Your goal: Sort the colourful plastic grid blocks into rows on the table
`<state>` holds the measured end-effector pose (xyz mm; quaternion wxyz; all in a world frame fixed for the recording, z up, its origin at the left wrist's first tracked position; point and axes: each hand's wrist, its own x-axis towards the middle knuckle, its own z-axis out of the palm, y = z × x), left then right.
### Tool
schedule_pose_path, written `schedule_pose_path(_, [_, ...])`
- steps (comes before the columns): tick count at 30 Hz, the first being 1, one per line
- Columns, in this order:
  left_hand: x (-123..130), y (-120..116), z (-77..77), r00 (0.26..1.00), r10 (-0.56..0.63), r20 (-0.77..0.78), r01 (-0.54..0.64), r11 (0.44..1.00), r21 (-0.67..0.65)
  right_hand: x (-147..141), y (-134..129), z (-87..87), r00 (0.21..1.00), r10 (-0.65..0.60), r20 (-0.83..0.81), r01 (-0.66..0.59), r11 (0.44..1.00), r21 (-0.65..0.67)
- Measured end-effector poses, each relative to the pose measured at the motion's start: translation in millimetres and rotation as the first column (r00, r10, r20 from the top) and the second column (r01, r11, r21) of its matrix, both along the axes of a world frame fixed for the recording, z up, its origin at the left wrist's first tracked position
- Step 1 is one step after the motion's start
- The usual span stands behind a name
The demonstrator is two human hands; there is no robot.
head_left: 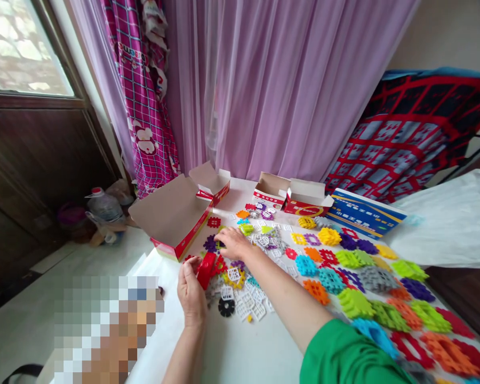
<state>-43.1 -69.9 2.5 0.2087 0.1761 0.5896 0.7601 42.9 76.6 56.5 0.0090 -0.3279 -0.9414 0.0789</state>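
Note:
My left hand (192, 293) is closed around a stack of red plastic building pieces (206, 270) at the near left side of a mixed pile. My right hand (237, 244) reaches over the pile, its fingers stretched out and bent downward beside a purple gear-shaped piece (210, 244). Its fingertips are partly hidden, and I see nothing held in them. Around and below both hands lie loose white lattice pieces (246, 304), a black notched disc (226, 307) and several red and yellow pieces.
A large open box (184, 242) stands left of the pile, with smaller open boxes (214, 188) (308, 204) behind. Sorted stacks of coloured pieces (356, 304) cover the table's right side. A blue box panel (364, 213) leans at the back right. A pixelated area lies at lower left.

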Motion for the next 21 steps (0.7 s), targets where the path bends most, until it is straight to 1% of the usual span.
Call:
schedule_pose_path(3, [1.1, 2.6, -0.2, 0.999, 0.008, 0.033, -0.009, 1.0, 0.004, 23.4, 4.6, 9.7, 0.992, -0.085, 0.092, 0.086, 0.996, -0.005])
schedule_pose_path(5, [1.8, 4.9, -0.6, 0.999, 0.015, 0.046, -0.015, 1.0, 0.003, 29.1, 8.0, 16.1, 0.986, -0.128, 0.112, 0.128, 0.992, 0.003])
schedule_pose_path(6, [2.1, 5.9, -1.0, 0.999, 0.017, 0.05, -0.018, 1.0, 0.002, 27.5, 9.6, 18.2, 0.988, -0.121, 0.092, 0.12, 0.993, 0.01])
schedule_pose_path(7, [2.1, 6.7, -1.6, 0.998, 0.017, 0.054, -0.017, 1.0, 0.002, 23.1, 11.1, 19.3, 0.994, -0.085, 0.064, 0.085, 0.996, 0.013])
schedule_pose_path(9, [1.6, 7.6, -3.1, 0.998, 0.012, 0.06, -0.012, 1.0, 0.002, 7.9, 13.7, 18.7, 0.999, 0.036, 0.039, -0.036, 0.999, 0.004])
schedule_pose_path(11, [0.4, 7.7, -5.1, 0.998, 0.011, 0.067, -0.011, 1.0, -0.003, -10.8, 15.6, 16.5, 0.985, 0.14, 0.098, -0.138, 0.99, -0.03])
schedule_pose_path(12, [-0.2, 7.5, -6.1, 0.997, 0.011, 0.071, -0.011, 1.0, -0.006, -19.6, 16.2, 15.8, 0.975, 0.162, 0.15, -0.157, 0.987, -0.046])
schedule_pose_path(15, [-1.3, 7.0, -7.3, 0.997, 0.012, 0.073, -0.011, 1.0, -0.018, -38.6, 16.5, 16.5, 0.946, 0.143, 0.291, -0.132, 0.99, -0.058])
schedule_pose_path(17, [-1.2, 6.6, -5.8, 0.998, 0.01, 0.068, -0.009, 1.0, -0.025, -43.8, 16.0, 18.5, 0.932, 0.129, 0.34, -0.116, 0.992, -0.059])
schedule_pose_path(19, [-0.6, 5.6, -2.5, 0.998, 0.007, 0.055, -0.005, 0.999, -0.034, -42.9, 15.9, 20.1, 0.931, 0.129, 0.342, -0.114, 0.991, -0.064])
schedule_pose_path(21, [-0.5, 3.7, 1.6, 1.0, 0.004, 0.018, -0.003, 0.999, -0.043, -35.6, 16.6, 21.5, 0.953, 0.121, 0.279, -0.113, 0.993, -0.042])
